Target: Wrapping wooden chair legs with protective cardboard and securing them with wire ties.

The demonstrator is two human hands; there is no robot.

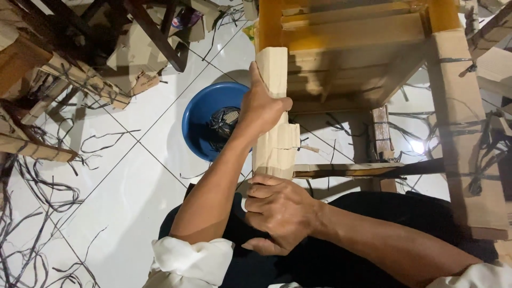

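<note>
A wooden chair frame (pixel 352 48) stands in front of me, with one leg wrapped in pale cardboard (pixel 274 136). My left hand (pixel 262 106) grips that wrapped leg near its upper part, thumb pointing up along it. My right hand (pixel 277 213) clasps the lower end of the same cardboard wrap, fingers curled around it just above my dark-trousered lap. A second leg on the right (pixel 464 128) is also covered in brown cardboard.
A blue plastic basin (pixel 205 117) holding dark scraps sits on the white tiled floor (pixel 122 176) left of the chair. Black strapping strips (pixel 37 202) litter the floor. Cardboard-wrapped wooden pieces (pixel 64 80) pile at the upper left.
</note>
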